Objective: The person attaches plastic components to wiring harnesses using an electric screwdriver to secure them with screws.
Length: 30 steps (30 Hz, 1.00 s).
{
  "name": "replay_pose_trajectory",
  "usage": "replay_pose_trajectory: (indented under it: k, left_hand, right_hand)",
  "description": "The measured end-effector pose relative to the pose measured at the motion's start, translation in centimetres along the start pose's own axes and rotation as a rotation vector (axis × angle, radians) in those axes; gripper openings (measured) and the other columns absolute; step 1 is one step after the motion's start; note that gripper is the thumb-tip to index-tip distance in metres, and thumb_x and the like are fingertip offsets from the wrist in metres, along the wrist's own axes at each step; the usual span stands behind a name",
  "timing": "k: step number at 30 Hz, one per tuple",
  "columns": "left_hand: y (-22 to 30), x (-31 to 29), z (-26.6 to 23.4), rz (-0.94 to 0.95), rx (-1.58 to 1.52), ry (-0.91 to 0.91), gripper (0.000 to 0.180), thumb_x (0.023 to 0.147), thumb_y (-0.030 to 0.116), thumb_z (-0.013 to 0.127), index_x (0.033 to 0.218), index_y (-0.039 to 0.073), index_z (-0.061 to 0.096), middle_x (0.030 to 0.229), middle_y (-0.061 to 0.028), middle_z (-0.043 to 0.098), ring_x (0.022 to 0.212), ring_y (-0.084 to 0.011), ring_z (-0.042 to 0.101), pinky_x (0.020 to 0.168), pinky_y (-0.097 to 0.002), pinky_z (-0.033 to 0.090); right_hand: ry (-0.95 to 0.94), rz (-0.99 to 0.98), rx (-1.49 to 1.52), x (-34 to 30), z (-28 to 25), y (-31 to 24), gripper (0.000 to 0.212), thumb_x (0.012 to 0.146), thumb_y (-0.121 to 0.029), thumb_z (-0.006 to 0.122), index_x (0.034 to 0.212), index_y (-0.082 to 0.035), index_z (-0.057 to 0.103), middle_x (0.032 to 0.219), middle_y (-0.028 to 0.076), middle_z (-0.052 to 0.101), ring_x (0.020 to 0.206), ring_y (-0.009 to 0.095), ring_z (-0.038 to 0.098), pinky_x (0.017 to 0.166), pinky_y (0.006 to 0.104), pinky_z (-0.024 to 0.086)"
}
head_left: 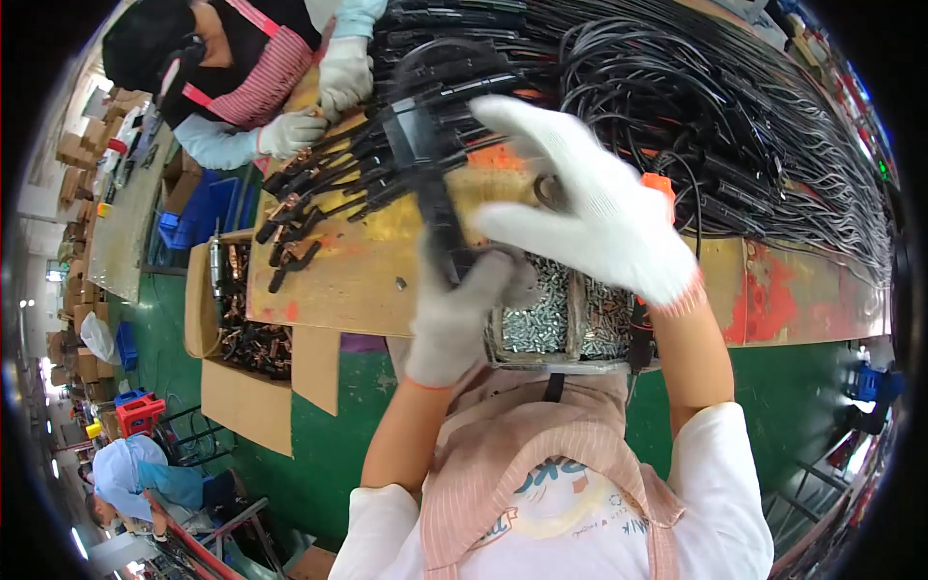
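My left hand (pixel 454 314), in a whitish glove, is closed around the lower end of a long black handle-shaped part (pixel 440 208). The part stands up away from me over the table and is smeared by motion; a dark cable appears to loop at its top. My right hand (pixel 599 208), in a white glove, is held just right of the part with thumb and fingers spread and nothing between them. Below it sits a tray (pixel 556 366) with silver screws (pixel 535 324) in one compartment and small copper-coloured pieces (pixel 606 324) in another.
Black cables (pixel 667 87) are heaped across the far right of the worn yellow table (pixel 338 290). Several black handles with copper-coloured ends (pixel 290 217) lie at left. A carton (pixel 246 396) of similar parts stands beside the table. A co-worker's gloved hands (pixel 290 133) work at the far left.
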<state>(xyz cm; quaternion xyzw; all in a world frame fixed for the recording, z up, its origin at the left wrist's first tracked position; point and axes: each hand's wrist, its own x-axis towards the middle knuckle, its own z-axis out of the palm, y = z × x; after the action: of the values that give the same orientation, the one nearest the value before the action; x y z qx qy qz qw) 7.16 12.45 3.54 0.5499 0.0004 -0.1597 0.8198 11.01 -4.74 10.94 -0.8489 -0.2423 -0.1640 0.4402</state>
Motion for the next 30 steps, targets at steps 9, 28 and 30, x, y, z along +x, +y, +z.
replay_pose_trajectory:
  k: [9,28,30]
  left_hand:
    - [-3.4,-0.1,0.1,-0.122,-0.66,0.213,0.03,0.091,-0.002,0.06,0.118,0.008,0.051,0.102,-0.0169,0.063,0.091,-0.0247,0.067,0.076,-0.0412,0.062]
    - [-3.8,-0.1,0.8,-0.176,-0.58,0.129,0.007,0.098,0.016,0.058,0.101,0.015,0.051,0.064,0.0033,0.043,0.045,-0.0062,0.038,0.036,-0.0226,0.031]
    - [-4.0,0.0,0.9,-0.172,-0.551,0.187,0.021,0.094,0.013,0.063,0.106,0.014,0.046,0.06,0.0027,0.044,0.042,-0.0069,0.04,0.034,-0.0229,0.031]
  right_hand:
    - [0.017,0.886,-0.448,-14.3,-3.1,2.5,0.074,0.085,-0.026,0.074,0.148,-0.011,0.036,0.115,0.017,0.064,0.094,0.028,0.067,0.083,0.0374,0.053]
    - [0.696,0.026,1.081,-10.2,-2.9,2.3,0.064,0.087,-0.003,0.059,0.144,-0.02,0.035,0.127,-0.006,0.045,0.085,0.014,0.051,0.059,0.0325,0.045]
    - [0.734,-0.001,1.043,-10.3,-0.3,2.5,0.062,0.085,0.002,0.056,0.141,-0.015,0.035,0.114,-0.001,0.055,0.078,0.016,0.057,0.057,0.0354,0.049]
